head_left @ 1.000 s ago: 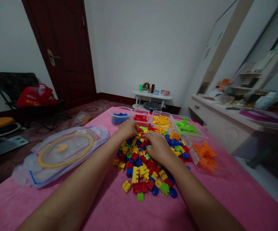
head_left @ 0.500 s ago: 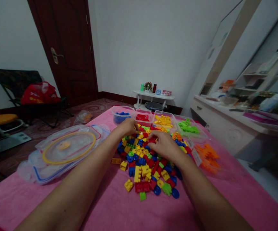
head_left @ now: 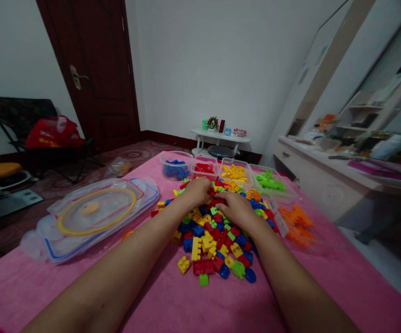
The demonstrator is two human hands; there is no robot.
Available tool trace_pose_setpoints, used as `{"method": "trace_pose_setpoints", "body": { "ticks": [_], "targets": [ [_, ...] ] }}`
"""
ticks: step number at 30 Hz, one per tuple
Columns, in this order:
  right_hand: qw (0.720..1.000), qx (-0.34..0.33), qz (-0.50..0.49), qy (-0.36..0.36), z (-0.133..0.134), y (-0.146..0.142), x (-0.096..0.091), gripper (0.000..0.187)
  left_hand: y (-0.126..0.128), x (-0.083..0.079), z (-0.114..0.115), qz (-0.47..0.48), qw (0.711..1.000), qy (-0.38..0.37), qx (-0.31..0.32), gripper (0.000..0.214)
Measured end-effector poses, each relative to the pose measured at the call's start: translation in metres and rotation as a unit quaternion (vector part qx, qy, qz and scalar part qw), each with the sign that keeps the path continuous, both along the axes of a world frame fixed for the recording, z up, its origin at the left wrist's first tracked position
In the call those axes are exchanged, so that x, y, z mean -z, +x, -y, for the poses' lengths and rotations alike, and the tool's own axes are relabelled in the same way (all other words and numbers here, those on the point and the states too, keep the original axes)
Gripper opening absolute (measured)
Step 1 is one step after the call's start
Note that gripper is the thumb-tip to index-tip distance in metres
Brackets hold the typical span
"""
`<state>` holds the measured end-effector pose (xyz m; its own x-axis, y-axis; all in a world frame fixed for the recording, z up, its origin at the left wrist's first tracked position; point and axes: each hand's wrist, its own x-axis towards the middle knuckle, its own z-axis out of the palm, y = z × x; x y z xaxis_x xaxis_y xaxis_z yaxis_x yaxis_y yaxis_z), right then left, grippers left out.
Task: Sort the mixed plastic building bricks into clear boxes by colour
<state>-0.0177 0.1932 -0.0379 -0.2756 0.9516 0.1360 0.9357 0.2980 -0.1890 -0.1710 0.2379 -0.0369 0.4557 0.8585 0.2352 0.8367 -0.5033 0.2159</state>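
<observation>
A heap of coloured plastic bricks [head_left: 214,240] lies on the pink cloth [head_left: 173,300]. My left hand [head_left: 197,192] rests on the far side of the heap, fingers curled down among the bricks. My right hand [head_left: 233,208] lies beside it, fingers bent onto red bricks. The two hands nearly touch. What either holds is hidden by the fingers. Behind the heap stand clear tubs: blue bricks [head_left: 175,167], red bricks [head_left: 203,167], yellow bricks [head_left: 234,172], green bricks [head_left: 270,181]. An orange batch [head_left: 295,224] sits in a clear tub at the right.
Stacked clear lids [head_left: 89,217], one with a yellow ring, lie at the left of the cloth. A dark door [head_left: 93,74], a folding chair with a red bag [head_left: 53,132], a small white table [head_left: 221,136] and a cluttered white dresser [head_left: 325,175] surround the place.
Both hands have drawn closer together over the far part of the heap. Some bricks have scattered out to the left of the heap. The view has shifted slightly.
</observation>
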Motion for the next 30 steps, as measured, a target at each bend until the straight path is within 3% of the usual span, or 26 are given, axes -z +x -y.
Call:
{"method": "trace_pose_setpoints", "body": {
  "ticks": [8,13,15,17,21,23,26,30],
  "targets": [
    [0.999,0.044,0.030,-0.006,0.003,-0.007,0.001,0.021,-0.001,-0.002,0.002,0.010,0.999,0.006,-0.033,0.034],
    [0.999,0.037,-0.037,0.016,-0.003,0.010,-0.005,0.018,-0.002,0.000,-0.009,0.140,0.990,-0.016,0.007,0.025],
    [0.996,0.039,-0.067,0.045,-0.005,0.018,-0.012,0.017,0.002,-0.002,-0.009,0.239,0.967,-0.084,0.037,0.023],
    [0.991,0.038,-0.099,0.084,-0.006,0.023,-0.020,0.017,0.008,-0.006,-0.006,0.370,0.902,-0.218,0.043,0.022],
    [0.974,0.030,-0.166,0.151,-0.003,0.022,-0.031,0.020,0.018,-0.013,0.006,0.570,0.664,-0.485,0.010,0.017],
    [0.968,0.019,-0.184,0.172,-0.001,0.017,-0.033,0.020,0.021,-0.014,0.009,0.606,0.572,-0.553,0.016,0.022],
    [0.964,0.002,-0.189,0.189,0.001,0.010,-0.031,0.025,0.021,-0.011,0.010,0.615,0.502,-0.606,0.054,0.032],
    [0.960,-0.004,-0.222,0.169,0.001,0.005,-0.027,0.033,0.022,-0.008,0.011,0.618,0.465,-0.629,0.075,0.036]
  ]
}}
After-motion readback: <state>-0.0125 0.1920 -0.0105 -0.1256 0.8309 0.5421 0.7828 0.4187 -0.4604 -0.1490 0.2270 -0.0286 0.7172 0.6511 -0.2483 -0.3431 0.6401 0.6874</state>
